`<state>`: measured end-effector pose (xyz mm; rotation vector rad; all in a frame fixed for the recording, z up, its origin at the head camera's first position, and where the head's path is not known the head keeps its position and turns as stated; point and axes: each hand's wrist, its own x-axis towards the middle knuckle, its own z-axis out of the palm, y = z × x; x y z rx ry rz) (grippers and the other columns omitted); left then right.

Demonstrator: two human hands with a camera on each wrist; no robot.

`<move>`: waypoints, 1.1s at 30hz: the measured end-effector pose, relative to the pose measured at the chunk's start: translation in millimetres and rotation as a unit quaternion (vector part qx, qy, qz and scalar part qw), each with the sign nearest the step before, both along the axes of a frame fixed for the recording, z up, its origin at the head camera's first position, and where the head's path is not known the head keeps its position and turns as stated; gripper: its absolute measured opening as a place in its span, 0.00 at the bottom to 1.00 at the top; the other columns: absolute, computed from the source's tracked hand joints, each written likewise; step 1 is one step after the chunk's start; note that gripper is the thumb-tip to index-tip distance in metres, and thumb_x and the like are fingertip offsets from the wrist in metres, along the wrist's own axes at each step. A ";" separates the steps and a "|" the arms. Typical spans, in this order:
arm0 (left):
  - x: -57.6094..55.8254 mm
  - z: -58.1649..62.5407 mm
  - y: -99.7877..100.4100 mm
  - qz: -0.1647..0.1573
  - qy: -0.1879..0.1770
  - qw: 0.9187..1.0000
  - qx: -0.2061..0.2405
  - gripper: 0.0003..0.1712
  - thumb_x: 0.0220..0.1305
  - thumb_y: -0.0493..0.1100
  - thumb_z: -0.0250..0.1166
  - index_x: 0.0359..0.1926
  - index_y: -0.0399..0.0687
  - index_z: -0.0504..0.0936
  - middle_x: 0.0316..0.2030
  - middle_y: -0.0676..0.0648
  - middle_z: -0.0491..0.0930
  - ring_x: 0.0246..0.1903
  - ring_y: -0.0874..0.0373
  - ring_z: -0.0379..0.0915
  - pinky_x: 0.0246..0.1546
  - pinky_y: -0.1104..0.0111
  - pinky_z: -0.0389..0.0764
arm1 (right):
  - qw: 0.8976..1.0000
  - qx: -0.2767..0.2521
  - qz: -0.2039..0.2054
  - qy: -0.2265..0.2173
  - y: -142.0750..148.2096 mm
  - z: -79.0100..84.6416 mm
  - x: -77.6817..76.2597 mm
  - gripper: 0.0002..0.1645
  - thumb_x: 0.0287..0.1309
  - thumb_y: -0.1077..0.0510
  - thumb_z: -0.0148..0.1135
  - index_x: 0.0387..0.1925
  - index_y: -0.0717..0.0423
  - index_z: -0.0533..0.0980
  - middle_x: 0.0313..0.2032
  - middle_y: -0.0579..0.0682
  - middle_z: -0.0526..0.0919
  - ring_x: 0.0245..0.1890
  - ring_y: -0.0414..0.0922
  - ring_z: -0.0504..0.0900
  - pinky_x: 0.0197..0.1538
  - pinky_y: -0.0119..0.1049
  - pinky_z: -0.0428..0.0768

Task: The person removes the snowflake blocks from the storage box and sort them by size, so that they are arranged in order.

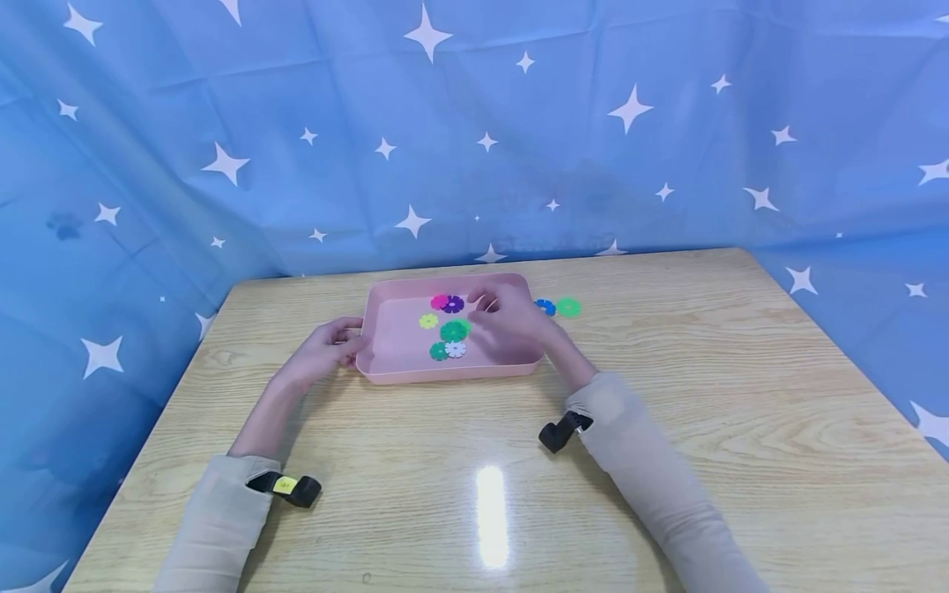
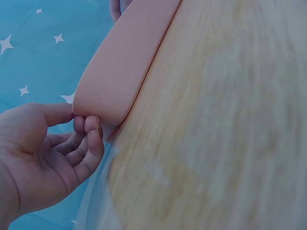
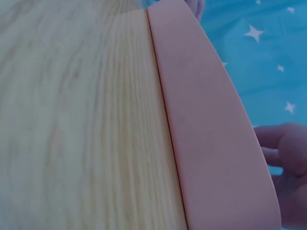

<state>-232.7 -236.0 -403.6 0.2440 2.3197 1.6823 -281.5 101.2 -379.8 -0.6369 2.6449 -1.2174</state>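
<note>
A pink tray (image 1: 437, 375) lies on the table in the head view. My left hand (image 1: 326, 352) holds its left side; in the left wrist view the thumb (image 2: 60, 114) is at the rim and curled fingers bear on the corner. Over the tray's right half reaches my right hand (image 1: 507, 311), fingers loosely bent, thumb apart, no disc visible between them. Notched plastic discs lie inside: pink (image 1: 439, 302), purple (image 1: 453, 305), yellow (image 1: 428, 320), greens (image 1: 452, 332) and white (image 1: 455, 350). The tray wall (image 3: 211, 120) hides the right fingertips in the right wrist view.
Right of the tray, a blue disc (image 1: 545, 307) and a light green disc (image 1: 568, 307) lie on the wooden table (image 1: 415, 478). A blue star-patterned cloth (image 1: 474, 165) hangs behind the table's back edge.
</note>
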 end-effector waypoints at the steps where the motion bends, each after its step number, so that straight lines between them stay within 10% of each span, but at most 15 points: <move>1: -0.1 0.1 0.0 0.001 0.000 1.000 0.000 0.32 0.75 0.35 0.57 0.73 0.26 0.57 0.41 0.37 0.74 0.30 0.60 0.72 0.35 0.70 0.80 | 1.000 0.006 0.000 -0.003 -2.1 -0.3 0.8 0.17 0.69 0.56 0.63 0.55 0.58 0.77 0.44 0.53 0.81 0.48 0.50 0.79 0.56 0.44 0.77; 24: -1.7 -1.9 -1.7 -0.002 0.003 1.000 -0.003 0.32 0.75 0.36 0.57 0.73 0.27 0.59 0.39 0.38 0.75 0.30 0.59 0.73 0.34 0.69 0.79 | 0.997 0.068 0.006 -0.046 -27.9 -10.3 0.0 0.21 0.58 0.60 0.73 0.52 0.57 0.77 0.46 0.53 0.80 0.49 0.50 0.77 0.56 0.42 0.78; 33: -0.7 -1.6 -1.8 0.001 -0.002 1.000 0.001 0.32 0.74 0.35 0.58 0.72 0.26 0.59 0.41 0.36 0.75 0.31 0.59 0.74 0.35 0.69 0.81 | 0.998 0.043 0.018 -0.049 -25.8 -8.5 -0.3 0.16 0.58 0.60 0.74 0.43 0.58 0.75 0.38 0.52 0.80 0.39 0.48 0.77 0.41 0.34 0.79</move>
